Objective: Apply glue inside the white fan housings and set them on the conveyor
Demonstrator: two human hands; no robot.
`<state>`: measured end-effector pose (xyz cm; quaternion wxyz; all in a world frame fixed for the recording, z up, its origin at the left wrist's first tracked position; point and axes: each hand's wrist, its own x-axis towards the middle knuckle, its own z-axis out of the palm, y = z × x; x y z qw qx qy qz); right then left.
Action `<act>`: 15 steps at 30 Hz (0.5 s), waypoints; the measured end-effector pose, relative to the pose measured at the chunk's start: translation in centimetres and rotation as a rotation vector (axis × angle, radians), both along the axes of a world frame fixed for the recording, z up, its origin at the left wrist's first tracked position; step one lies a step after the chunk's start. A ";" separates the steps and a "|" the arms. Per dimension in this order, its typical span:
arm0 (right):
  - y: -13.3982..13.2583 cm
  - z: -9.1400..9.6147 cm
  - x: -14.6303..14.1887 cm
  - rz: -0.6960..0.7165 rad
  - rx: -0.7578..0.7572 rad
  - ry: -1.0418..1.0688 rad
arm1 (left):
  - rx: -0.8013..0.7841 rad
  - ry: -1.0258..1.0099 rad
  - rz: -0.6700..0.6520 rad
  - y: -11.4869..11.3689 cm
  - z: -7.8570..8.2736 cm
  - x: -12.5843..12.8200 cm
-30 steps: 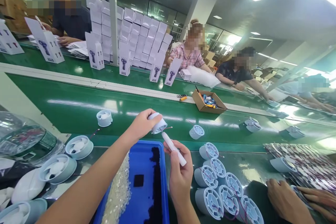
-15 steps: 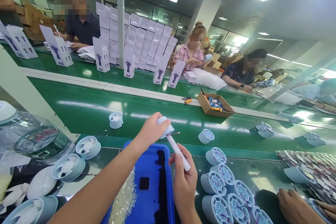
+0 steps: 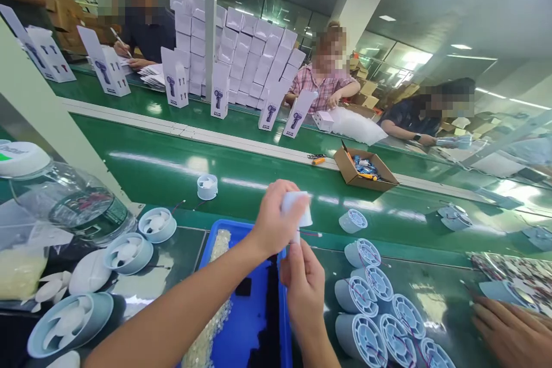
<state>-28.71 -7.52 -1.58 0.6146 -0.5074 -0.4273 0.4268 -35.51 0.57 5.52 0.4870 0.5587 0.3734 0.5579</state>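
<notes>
My left hand (image 3: 275, 215) is closed around a small pale blue fan housing (image 3: 306, 215), held over the blue tray's far right corner. A thin dark red wire (image 3: 313, 234) sticks out from under the housing. Just below it, my right hand (image 3: 305, 284) is wrapped round a white rod (image 3: 296, 236). The rod's upper end meets the underside of the housing; whether it goes inside is hidden. Most of the rod is behind my fingers. Beneath my arms lies the blue tray (image 3: 254, 328), with clear pellets, a black square pad and black strips in it.
Several fan housings (image 3: 365, 333) with wires stand to the right, and others with white blades (image 3: 128, 254) to the left, beside a large clear jar (image 3: 86, 201). A co-worker's hand (image 3: 513, 328) is at the lower right. A carton of parts (image 3: 366, 169) sits across the green belt (image 3: 150, 144).
The rod has swung from slanting to nearly upright, and my hands are closer together. The housing has tipped upright over it. My view has shifted slightly.
</notes>
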 end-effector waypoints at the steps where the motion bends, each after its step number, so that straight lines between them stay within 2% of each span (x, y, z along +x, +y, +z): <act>1: 0.1 0.2 0.1 -0.022 -0.007 0.007 | 0.006 0.080 -0.068 0.3 -0.1 -0.2; 4: 0.2 0.3 0.5 -0.031 -0.050 -0.116 | -0.086 0.265 -0.260 1.6 -0.3 -1.4; 5: 0.2 0.2 0.5 -0.009 -0.068 -0.187 | -0.113 0.312 -0.253 2.2 -0.4 -2.0; 7: 0.2 -0.1 0.6 0.023 -0.099 -0.296 | -0.110 0.424 -0.114 3.7 -0.7 -3.5; 9: 0.2 -0.4 0.5 0.009 -0.125 -0.313 | -0.093 0.537 0.021 5.0 -1.2 -5.0; 10: 0.2 -0.5 0.4 -0.009 -0.133 -0.294 | -0.093 0.598 0.047 5.6 -1.6 -5.7; 12: 0.2 -0.6 0.2 -0.046 -0.125 -0.247 | -0.094 0.744 0.046 6.5 -2.4 -6.7; 15: 0.1 -0.3 -0.3 -0.062 -0.079 -0.183 | -0.062 1.080 0.008 7.0 -4.1 -7.1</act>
